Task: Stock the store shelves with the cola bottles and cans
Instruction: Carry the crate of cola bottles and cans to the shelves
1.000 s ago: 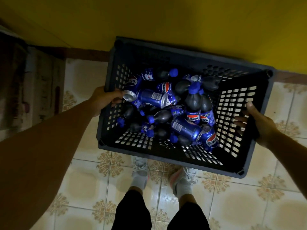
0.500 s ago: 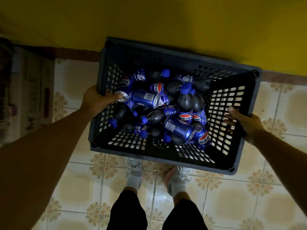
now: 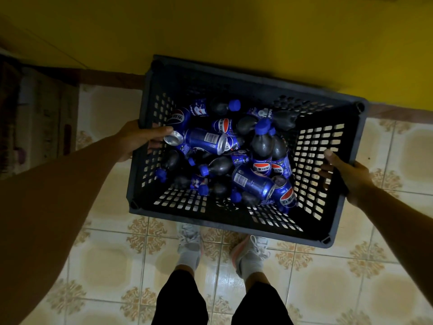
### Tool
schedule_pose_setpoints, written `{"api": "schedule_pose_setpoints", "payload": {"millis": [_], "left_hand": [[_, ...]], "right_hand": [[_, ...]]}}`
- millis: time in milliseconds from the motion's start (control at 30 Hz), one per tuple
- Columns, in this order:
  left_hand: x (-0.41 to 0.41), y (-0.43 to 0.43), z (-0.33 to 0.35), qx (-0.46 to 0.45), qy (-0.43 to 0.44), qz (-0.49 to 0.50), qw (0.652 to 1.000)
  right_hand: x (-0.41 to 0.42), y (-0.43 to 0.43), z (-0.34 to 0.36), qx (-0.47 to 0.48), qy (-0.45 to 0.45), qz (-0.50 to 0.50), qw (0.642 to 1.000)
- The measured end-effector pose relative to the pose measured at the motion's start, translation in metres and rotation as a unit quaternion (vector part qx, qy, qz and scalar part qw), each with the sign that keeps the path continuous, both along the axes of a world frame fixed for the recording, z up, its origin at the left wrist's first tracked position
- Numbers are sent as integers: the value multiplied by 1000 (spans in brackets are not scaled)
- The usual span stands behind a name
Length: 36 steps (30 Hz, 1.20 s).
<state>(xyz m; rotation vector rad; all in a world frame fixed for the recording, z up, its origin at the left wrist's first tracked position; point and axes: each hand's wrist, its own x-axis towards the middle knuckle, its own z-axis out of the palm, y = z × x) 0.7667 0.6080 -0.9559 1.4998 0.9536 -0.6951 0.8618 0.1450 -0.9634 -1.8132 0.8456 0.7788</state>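
Note:
A dark perforated plastic crate (image 3: 234,221) hangs in front of me above the tiled floor. It holds a heap of several blue cola cans (image 3: 206,141) and small dark cola bottles (image 3: 262,146) with blue caps, lying jumbled. My left hand (image 3: 138,140) grips the crate's left wall, thumb over the rim beside a can's silver end. My right hand (image 3: 344,174) grips the right wall, fingers curled inside the rim.
A yellow wall (image 3: 234,31) rises just beyond the crate. Cardboard boxes (image 3: 42,123) stand on the floor at the left. My two feet in light shoes (image 3: 189,245) are on the patterned tiles below the crate.
The crate sits slightly further left and lower in view than a second ago; both hands keep the same grip on its sides. The contents have barely shifted.

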Motion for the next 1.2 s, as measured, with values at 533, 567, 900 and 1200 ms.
{"api": "schedule_pose_setpoints", "payload": {"millis": [533,567,900,1200], "left_hand": [[-10,-9,-12,88,-38,47,994],[-12,-9,-12,94,-34,59,993],[-43,-19,26,130,-25,118,984],[-62,-26,149,152,-30,75,985]], "right_hand": [[0,-5,-3,-8,7,31,999],[-1,-4,-2,-10,7,29,1000],[-21,-1,45,-15,-14,13,1000],[-50,-8,163,-31,-19,5,999]]}}
